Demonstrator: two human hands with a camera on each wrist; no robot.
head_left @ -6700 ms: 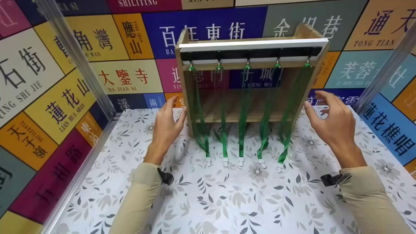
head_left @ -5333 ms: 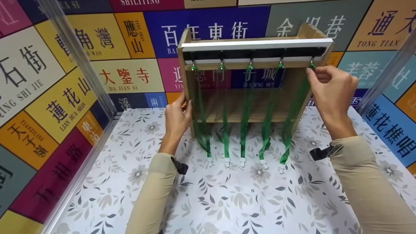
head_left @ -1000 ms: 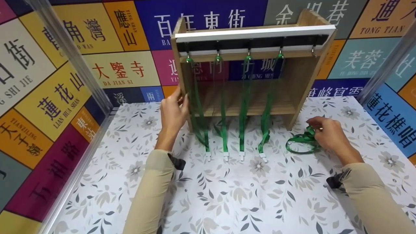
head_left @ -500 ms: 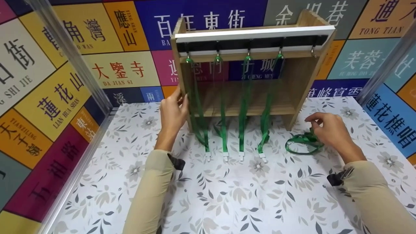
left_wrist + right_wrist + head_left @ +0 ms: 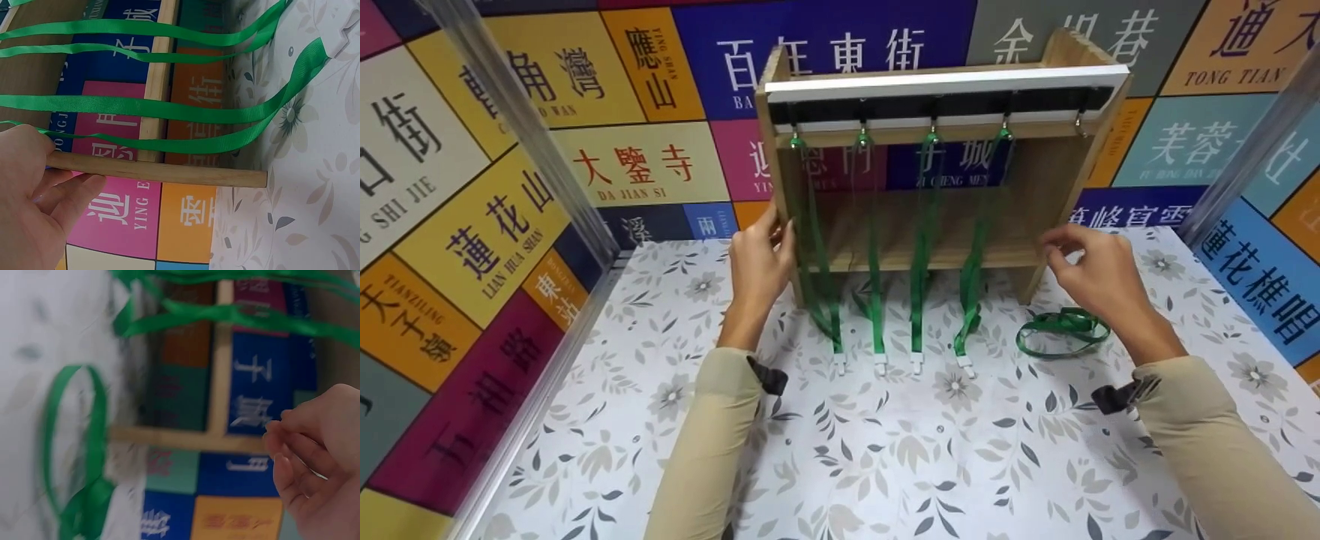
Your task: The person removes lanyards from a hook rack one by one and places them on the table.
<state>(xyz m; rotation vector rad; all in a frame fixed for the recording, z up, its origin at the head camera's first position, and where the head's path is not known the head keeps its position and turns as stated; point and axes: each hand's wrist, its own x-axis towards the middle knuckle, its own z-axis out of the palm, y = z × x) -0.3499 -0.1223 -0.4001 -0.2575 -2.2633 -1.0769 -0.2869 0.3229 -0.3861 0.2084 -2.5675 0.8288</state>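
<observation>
A wooden rack [image 5: 1061, 187] stands on the table, with a row of metal hooks along its top bar. My left hand [image 5: 761, 262] grips its left side panel [image 5: 169, 171], thumb and fingers on opposite faces. Several green lanyards [image 5: 919, 277] with white clips hang from the hooks, their lower ends lying on the tabletop. Nothing hangs on the rightmost hook [image 5: 1080, 124]. A loose green lanyard [image 5: 1065, 321] lies looped on the table, right of the rack. Above it, close to the right panel, my right hand [image 5: 320, 455] holds nothing, its fingers loosely bent.
A white tablecloth [image 5: 885, 450] with grey leaves and flowers covers the table. Colourful sign-printed walls [image 5: 637, 165] stand behind and at both sides. A clear corner post [image 5: 525, 127] rises at the left.
The rightmost lanyard has come off its hook and now lies on the table, released by my right hand. That hand has since moved up and left toward the rack. The left hand keeps its grip.
</observation>
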